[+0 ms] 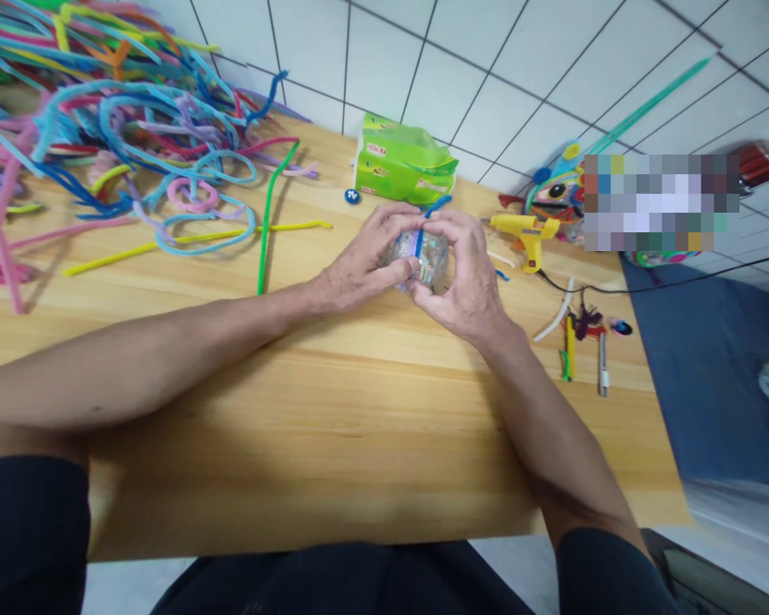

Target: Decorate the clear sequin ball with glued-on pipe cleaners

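A clear, shiny container point(433, 259) stands at the far middle of the table between my two hands; its exact kind is hard to make out. Around it runs a blue pipe cleaner point(419, 244), one end of which sticks up past my fingers. From the left, my left hand point(375, 260) curls round the container with the thumb across its front. My right hand point(465, 273) grips its other side, thumb low and fingers over the top. Both thumbs nearly meet at the blue strip. My fingers cover much of the container.
Tangled pipe cleaners point(167, 145) heap at the left. Green point(269, 218) and yellow pipe cleaners point(198, 239) lie nearer. A green tissue pack point(401, 162) stands against the tiled wall. Right are a yellow glue gun point(529, 232) with its cord, a cutter knife point(603, 363) and a yellow stick point(571, 346).
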The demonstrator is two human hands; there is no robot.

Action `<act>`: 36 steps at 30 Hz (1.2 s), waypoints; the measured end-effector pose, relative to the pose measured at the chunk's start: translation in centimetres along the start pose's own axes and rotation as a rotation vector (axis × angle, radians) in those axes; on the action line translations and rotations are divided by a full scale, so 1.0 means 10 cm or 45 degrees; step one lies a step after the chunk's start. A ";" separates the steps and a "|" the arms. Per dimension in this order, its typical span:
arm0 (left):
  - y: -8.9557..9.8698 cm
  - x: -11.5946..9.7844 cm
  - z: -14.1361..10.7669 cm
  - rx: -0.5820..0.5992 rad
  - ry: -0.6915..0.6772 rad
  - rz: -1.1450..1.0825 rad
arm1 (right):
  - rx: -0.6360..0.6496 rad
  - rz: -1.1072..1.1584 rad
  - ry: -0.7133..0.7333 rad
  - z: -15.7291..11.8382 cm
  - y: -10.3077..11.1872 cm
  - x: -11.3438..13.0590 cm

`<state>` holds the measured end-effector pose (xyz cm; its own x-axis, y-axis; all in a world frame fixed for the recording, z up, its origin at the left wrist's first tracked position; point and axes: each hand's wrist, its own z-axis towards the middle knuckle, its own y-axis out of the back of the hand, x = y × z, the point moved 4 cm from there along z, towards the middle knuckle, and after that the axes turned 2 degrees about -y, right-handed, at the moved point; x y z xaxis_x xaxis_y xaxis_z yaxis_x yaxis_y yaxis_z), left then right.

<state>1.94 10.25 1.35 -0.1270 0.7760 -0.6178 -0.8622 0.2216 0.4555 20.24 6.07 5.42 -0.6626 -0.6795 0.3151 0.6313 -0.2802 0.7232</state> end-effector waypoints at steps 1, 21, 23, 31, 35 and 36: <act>0.00 0.00 0.00 0.000 -0.001 -0.005 | -0.009 -0.009 0.011 0.00 0.00 0.01; 0.00 -0.03 0.02 0.009 0.012 0.005 | 0.049 0.131 0.011 0.02 0.00 -0.03; 0.00 -0.03 0.02 0.010 0.020 0.009 | 0.046 0.117 -0.007 0.02 -0.01 -0.02; 0.02 -0.05 0.03 0.007 0.047 -0.002 | 0.098 0.167 0.031 0.03 0.03 -0.08; 0.01 -0.04 0.04 -0.016 0.049 -0.008 | 0.132 0.206 -0.004 0.03 0.05 -0.12; 0.01 -0.03 0.04 -0.019 0.050 -0.014 | 0.134 0.205 -0.024 0.03 0.04 -0.12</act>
<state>2.07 10.25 1.83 -0.1364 0.7500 -0.6472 -0.8707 0.2209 0.4395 21.21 6.96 5.51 -0.5642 -0.6970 0.4426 0.6850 -0.0958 0.7222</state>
